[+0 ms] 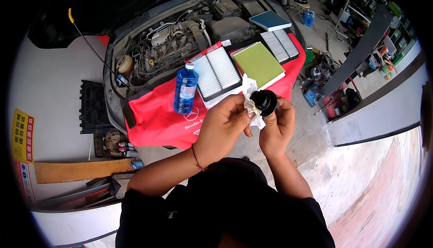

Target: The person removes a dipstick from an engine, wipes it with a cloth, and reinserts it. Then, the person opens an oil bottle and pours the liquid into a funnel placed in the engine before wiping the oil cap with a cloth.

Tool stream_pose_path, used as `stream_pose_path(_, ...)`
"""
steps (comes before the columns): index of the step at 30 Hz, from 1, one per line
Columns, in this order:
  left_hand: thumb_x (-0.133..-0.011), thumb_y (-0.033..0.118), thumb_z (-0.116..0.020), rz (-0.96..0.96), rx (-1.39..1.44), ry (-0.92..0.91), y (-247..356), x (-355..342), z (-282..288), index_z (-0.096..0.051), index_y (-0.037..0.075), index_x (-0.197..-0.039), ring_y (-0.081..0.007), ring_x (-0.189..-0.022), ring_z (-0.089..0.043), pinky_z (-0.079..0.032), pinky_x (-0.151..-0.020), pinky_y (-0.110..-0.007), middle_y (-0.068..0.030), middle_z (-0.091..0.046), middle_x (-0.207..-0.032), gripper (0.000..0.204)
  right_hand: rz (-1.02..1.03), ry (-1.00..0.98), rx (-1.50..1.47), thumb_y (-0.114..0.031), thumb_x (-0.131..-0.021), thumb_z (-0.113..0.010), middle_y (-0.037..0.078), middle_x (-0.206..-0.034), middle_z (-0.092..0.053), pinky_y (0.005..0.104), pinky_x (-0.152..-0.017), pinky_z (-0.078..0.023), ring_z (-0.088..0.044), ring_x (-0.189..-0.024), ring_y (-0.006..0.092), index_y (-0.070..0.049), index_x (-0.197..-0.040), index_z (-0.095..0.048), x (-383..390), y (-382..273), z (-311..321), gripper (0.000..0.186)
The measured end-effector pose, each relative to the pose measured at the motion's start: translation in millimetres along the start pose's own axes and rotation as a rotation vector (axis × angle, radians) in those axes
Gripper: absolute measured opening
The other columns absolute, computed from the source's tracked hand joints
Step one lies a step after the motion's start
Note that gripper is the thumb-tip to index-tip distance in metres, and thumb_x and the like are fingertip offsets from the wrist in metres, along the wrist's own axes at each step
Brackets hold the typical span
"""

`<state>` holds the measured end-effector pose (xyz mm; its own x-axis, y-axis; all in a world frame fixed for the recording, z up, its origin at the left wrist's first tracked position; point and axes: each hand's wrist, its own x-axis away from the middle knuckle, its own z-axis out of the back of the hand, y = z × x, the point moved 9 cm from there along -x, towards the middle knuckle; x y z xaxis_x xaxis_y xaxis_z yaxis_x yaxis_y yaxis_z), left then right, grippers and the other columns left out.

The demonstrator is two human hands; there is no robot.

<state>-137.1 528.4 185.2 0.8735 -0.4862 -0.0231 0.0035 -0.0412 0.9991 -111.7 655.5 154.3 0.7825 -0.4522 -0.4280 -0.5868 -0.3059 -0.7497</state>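
Note:
My right hand (277,133) grips a round black part (269,100) that looks like a cap, held up in front of my chest. In my left hand (223,124), thumb and fingers pinch a crumpled white paper tissue (249,87) against the part's left side. The tissue hangs below the part too, and the fingers partly hide both. Beyond my hands a green pleated filter (259,63) and a white pleated filter (216,72) lie on a red fender cover (155,119). A bottle of blue liquid (185,90) stands upright left of the white filter.
Behind the cover is an open engine bay (176,40), with a blue-topped filter (270,20) and another white filter (279,45) at its right. A hood prop rod (90,45) rises at the left. A grey post (356,52) and assorted clutter stand right.

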Motion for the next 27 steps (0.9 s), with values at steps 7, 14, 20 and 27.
stream_pose_path(7, -0.091, 0.003, -0.065, 0.144, 0.153, -0.089, -17, -13, 6, -0.056, -0.002, -0.103, -0.0140, -0.079, -0.064, -0.056, -0.067, -0.028, -0.0077, -0.064, -0.092, 0.015, -0.216, -0.031, -0.259, -0.017, -0.099, -0.058, 0.006, -0.094, -0.063, 0.0213, -0.062, -0.042, -0.053, -0.072, 0.0074, 0.001, -0.116, -0.048, 9, 20, 10, 0.027)
stream_pose_path(14, -0.091, 0.004, -0.062, 0.061, 0.037, 0.082, -12, -42, 45, -0.058, -0.005, -0.101, -0.0127, -0.072, -0.064, -0.053, -0.063, -0.026, -0.0089, -0.067, -0.088, 0.014, -0.499, -0.088, -0.685, -0.021, -0.099, -0.057, 0.006, -0.090, -0.060, 0.0235, -0.055, -0.042, -0.051, -0.067, 0.0097, 0.000, -0.116, -0.055, 9, 34, -1, 0.027)
stream_pose_path(20, -0.095, 0.005, -0.060, 0.021, 0.260, -0.060, 2, -16, 26, -0.057, -0.001, -0.109, -0.0124, -0.076, -0.063, -0.053, -0.070, -0.027, -0.0080, -0.064, -0.096, 0.015, -0.557, -0.120, -0.761, -0.020, -0.097, -0.060, 0.006, -0.099, -0.061, 0.0243, -0.058, -0.043, -0.052, -0.071, 0.0095, -0.001, -0.116, -0.055, 1, 36, -2, 0.028)
stream_pose_path(27, -0.088, 0.004, -0.069, -0.299, -0.383, 0.191, 25, 2, 13, -0.063, -0.004, -0.102, -0.0113, -0.082, -0.065, -0.054, -0.068, -0.025, -0.0058, -0.065, -0.092, 0.017, -0.184, 0.040, -0.216, -0.015, -0.098, -0.059, 0.009, -0.107, -0.062, 0.0272, -0.078, -0.049, -0.060, -0.090, 0.0138, -0.002, -0.115, -0.050, -1, 14, -2, 0.024)
